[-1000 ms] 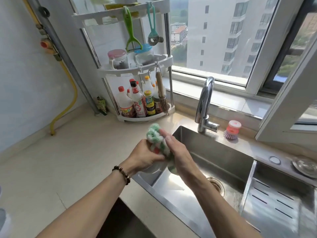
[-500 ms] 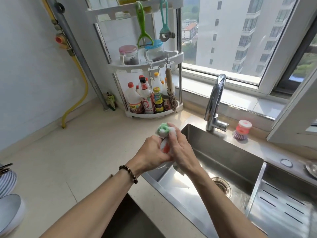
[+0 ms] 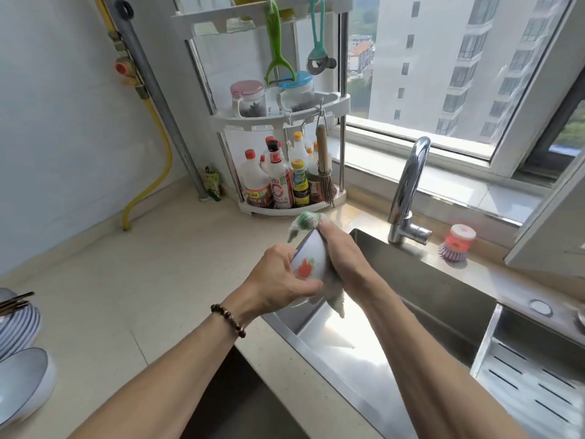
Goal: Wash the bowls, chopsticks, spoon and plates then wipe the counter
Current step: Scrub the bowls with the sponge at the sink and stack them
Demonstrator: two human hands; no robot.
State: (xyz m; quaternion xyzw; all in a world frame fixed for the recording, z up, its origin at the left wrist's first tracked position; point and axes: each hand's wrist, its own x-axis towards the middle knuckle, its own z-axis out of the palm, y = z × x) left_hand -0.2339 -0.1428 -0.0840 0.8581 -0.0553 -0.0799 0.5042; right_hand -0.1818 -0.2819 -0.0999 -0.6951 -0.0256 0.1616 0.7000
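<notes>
1. Since the earlier frames, both hands have turned the bowl (image 3: pixel 308 259) so its white side with a red print now shows, and the view has swung left, bringing stacked dishes into sight.
2. At the far left edge, striped plates (image 3: pixel 17 327) sit on the counter (image 3: pixel 126 280) with dark chopsticks (image 3: pixel 15 301) lying across them, and a pale bowl (image 3: pixel 22 381) rests nearer; these likely await washing.
3. Left of centre, the left hand (image 3: pixel 278 282), a bead bracelet at its wrist, curls around the bowl's base and side, gripping it tilted over the near corner of the sink (image 3: pixel 427 299), probably so drips fall inside.
4. Beside it, the right hand (image 3: pixel 343 258) presses a green and white cloth (image 3: pixel 305 221) over the bowl's rim, fingers curled around cloth and bowl together, apparently scrubbing.
5. Further right, the tap (image 3: pixel 408 191) stands with no water running that I can see, and a pink dish brush (image 3: pixel 456 245) stands on the sink's back ledge.
</notes>
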